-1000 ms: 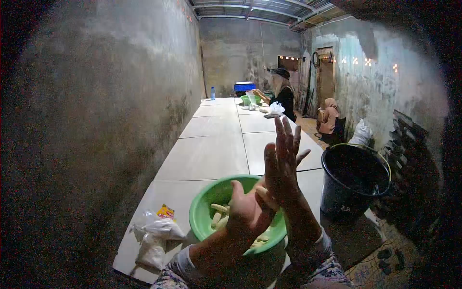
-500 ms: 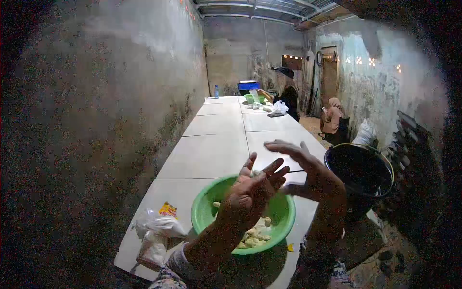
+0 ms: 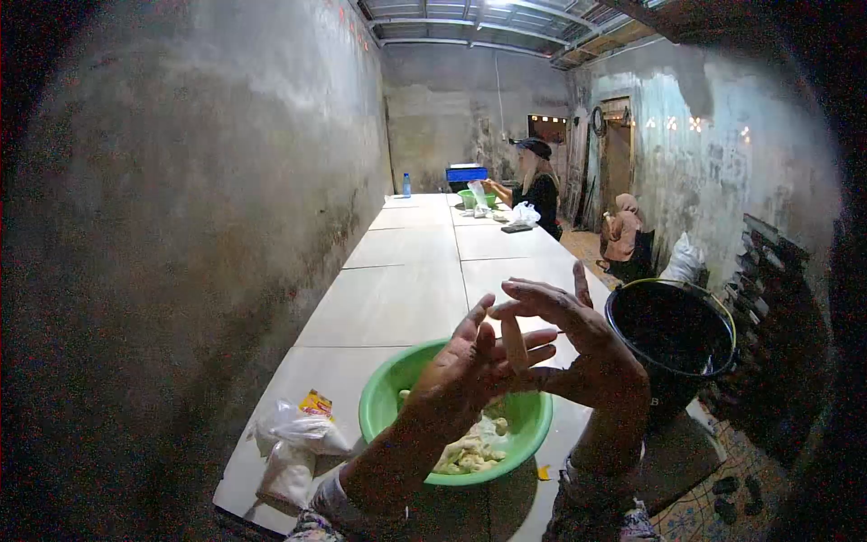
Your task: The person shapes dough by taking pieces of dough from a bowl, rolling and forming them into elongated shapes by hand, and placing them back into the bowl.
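My left hand (image 3: 465, 370) is raised over the green basin (image 3: 375, 388), palm turned inward, its fingers stretched out and apart. My right hand (image 3: 596, 352) faces it, fingers bent in an open curve, with fingertips and thumb meeting or overlapping the left fingers. Whether a small piece lies between the fingertips I cannot make out. In the basin below are pale, doughy-looking pieces (image 3: 474, 453), partly hidden by my left hand and forearm.
Left of the basin are plastic bags of white powder (image 3: 289, 470) and a yellow-red packet (image 3: 316, 404). A black bucket (image 3: 668, 330) stands on the right. Down the long white table (image 3: 397, 289), a person (image 3: 540, 185) works at another green basin (image 3: 467, 197). A second person (image 3: 623, 230) sits beyond.
My right hand has come in to the left, and its fingers now meet those of my left hand. The small pale lump seen at my left fingers earlier no longer shows clearly.
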Motion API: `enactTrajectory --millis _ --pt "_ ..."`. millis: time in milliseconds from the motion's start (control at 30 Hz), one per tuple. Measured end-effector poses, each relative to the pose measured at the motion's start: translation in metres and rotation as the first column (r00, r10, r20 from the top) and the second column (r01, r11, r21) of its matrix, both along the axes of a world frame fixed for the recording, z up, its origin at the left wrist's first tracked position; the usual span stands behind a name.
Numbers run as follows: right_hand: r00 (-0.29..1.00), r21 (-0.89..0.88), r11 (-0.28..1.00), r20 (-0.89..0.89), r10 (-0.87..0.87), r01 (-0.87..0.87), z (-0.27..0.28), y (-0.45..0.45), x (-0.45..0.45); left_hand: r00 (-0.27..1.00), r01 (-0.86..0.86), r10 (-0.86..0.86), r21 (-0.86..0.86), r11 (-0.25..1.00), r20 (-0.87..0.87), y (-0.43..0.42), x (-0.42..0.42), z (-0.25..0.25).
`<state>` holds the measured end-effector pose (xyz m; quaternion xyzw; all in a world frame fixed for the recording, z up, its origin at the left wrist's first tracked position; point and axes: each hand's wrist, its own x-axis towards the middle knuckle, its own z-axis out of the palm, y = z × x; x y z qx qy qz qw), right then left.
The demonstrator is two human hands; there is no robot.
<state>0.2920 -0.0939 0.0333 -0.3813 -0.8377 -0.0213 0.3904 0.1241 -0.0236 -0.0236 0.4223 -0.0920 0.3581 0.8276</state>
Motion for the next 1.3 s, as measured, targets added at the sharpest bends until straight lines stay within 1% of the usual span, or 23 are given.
enactTrajectory --millis 67,100,133,200,233,267,300,333,400,467,500,600,667,733,800,867,900,933,1000,1100,1200,1267,1300 --pt "0.999 -0.006 1.0 0.034 -0.016 0.016 0.001 -0.001 -0.001 0.987 -0.133 0.146 0.163 0.978 -0.071 0.002 -0.003 -0.001" --pt "0.999 -0.007 0.999 -0.004 0.038 -0.038 -0.003 0.002 -0.001 0.96 -0.209 0.241 0.209 0.955 -0.141 0.005 -0.004 -0.002" --pt "0.995 -0.005 0.996 -0.044 0.092 -0.092 -0.005 0.004 -0.002 0.96 -0.21 0.242 0.21 0.955 -0.141 0.004 -0.006 -0.001" --pt "0.996 0.063 0.995 0.032 0.079 -0.081 -0.004 0.003 -0.005 0.913 -0.308 0.376 0.336 0.89 -0.16 0.0 -0.009 0.003" --pt "0.989 -0.072 0.99 -0.096 0.114 -0.121 -0.005 0.002 -0.007 0.956 -0.259 0.288 0.302 0.917 -0.056 0.003 -0.008 -0.001" --pt "0.966 -0.2 0.964 -0.226 0.129 -0.175 -0.006 0.0 -0.008 0.956 -0.259 0.288 0.302 0.917 -0.055 0.003 -0.008 0.0" --pt "0.972 -0.107 0.976 -0.158 0.174 -0.192 -0.01 0.004 -0.005 0.963 -0.235 0.264 0.301 0.924 -0.056 0.003 -0.01 0.002" --pt "0.972 -0.107 0.976 -0.158 0.174 -0.192 -0.009 0.002 -0.006 0.969 -0.211 0.239 0.301 0.93 -0.058 0.003 -0.011 0.003" --pt "0.978 -0.165 0.975 -0.165 0.125 -0.152 -0.004 -0.005 -0.01 0.972 -0.211 0.235 0.34 0.917 -0.028 0.004 -0.012 0.001" --pt "0.982 -0.211 0.967 -0.153 0.108 -0.139 -0.001 -0.01 -0.011 0.957 -0.217 0.269 0.353 0.91 -0.105 0.002 -0.015 0.004" --pt "0.986 -0.258 0.958 -0.139 0.094 -0.127 0.0 -0.011 -0.012 0.92 -0.256 0.35 0.41 0.875 -0.174 0.003 -0.015 0.003" --pt "0.973 -0.2 0.964 -0.182 0.141 -0.177 -0.007 -0.007 -0.012 0.947 -0.257 0.304 0.327 0.91 -0.103 0.005 -0.01 -0.002" --pt "0.989 -0.198 0.973 -0.109 0.101 -0.121 -0.001 -0.009 -0.014 0.921 -0.271 0.356 0.399 0.876 -0.157 0.002 -0.014 0.003" --pt "0.984 -0.229 0.961 -0.12 0.133 -0.157 -0.001 -0.01 -0.014 0.95 -0.242 0.293 0.34 0.909 -0.108 0.004 -0.014 0.001" --pt "0.977 -0.186 0.971 -0.181 0.115 -0.148 -0.005 -0.007 -0.015 0.95 -0.232 0.281 0.293 0.927 -0.135 -0.002 -0.017 0.01" --pt "0.985 -0.142 0.986 -0.16 0.059 -0.083 -0.002 -0.009 -0.02 0.881 -0.294 0.429 0.482 0.825 -0.197 -0.005 -0.019 0.015" --pt "0.987 -0.128 0.988 -0.146 0.065 -0.084 -0.005 -0.006 -0.02 0.937 -0.253 0.319 0.355 0.9 -0.142 -0.006 -0.018 0.016" --pt "0.989 -0.113 0.99 -0.131 0.071 -0.086 -0.007 -0.005 -0.021 0.937 -0.254 0.32 0.355 0.9 -0.141 -0.004 -0.018 0.015" --pt "0.991 -0.13 0.987 -0.108 0.078 -0.092 -0.004 -0.008 -0.023 0.917 -0.291 0.376 0.418 0.86 -0.134 -0.001 -0.018 0.011" --pt "0.986 -0.121 0.991 -0.161 0.04 -0.06 -0.004 -0.008 -0.025 0.918 -0.298 0.374 0.392 0.87 -0.13 -0.004 -0.02 0.015" --pt "0.983 -0.046 0.991 -0.142 0.118 -0.125 -0.002 -0.011 -0.019 0.901 -0.283 0.395 0.449 0.848 -0.178 -0.003 -0.024 0.016" --pt "0.988 -0.033 0.989 -0.062 0.14 -0.142 -0.002 -0.008 -0.008 0.895 -0.26 0.401 0.498 0.827 -0.197 0.002 -0.027 0.014" --pt "0.983 -0.018 0.991 -0.126 0.133 -0.136 -0.005 -0.007 -0.011 0.942 -0.188 0.298 0.491 0.851 -0.156 0.009 -0.027 0.007"
